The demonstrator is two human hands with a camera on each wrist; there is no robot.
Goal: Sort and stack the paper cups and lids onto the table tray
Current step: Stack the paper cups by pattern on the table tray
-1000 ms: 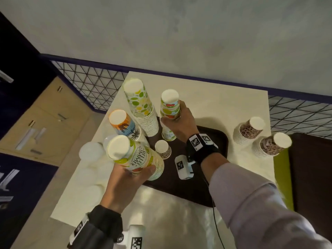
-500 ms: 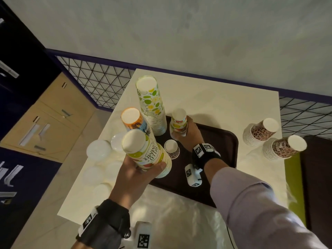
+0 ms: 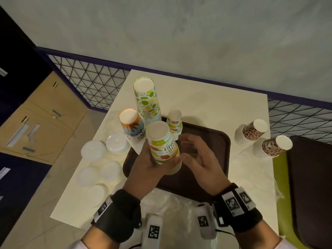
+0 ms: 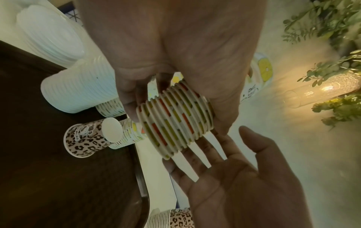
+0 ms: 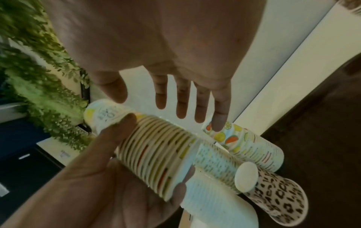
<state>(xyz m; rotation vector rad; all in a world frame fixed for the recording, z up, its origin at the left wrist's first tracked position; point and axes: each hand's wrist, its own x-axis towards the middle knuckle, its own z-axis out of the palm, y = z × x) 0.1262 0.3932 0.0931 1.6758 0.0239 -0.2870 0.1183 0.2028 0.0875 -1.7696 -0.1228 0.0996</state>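
My left hand grips a stack of fruit-printed "Hello Summer" cups, bottoms up, above the dark brown tray. My right hand hovers open just right of that stack, fingers spread and apart from it. On the tray's far left stand a tall green-dotted stack, an orange stack and a short fruit stack. A single leopard-print cup stands upside down on the tray, hidden behind my hands in the head view.
Several white lids lie on the table left of the tray. Two leopard-print cup stacks lie on their sides at the table's right. Crumpled clear plastic covers the near edge. A wire-mesh railing runs behind.
My right hand let go of the short fruit stack on the tray and drew back, open, beside the held stack. My left hand carried its stack rightward over the tray.
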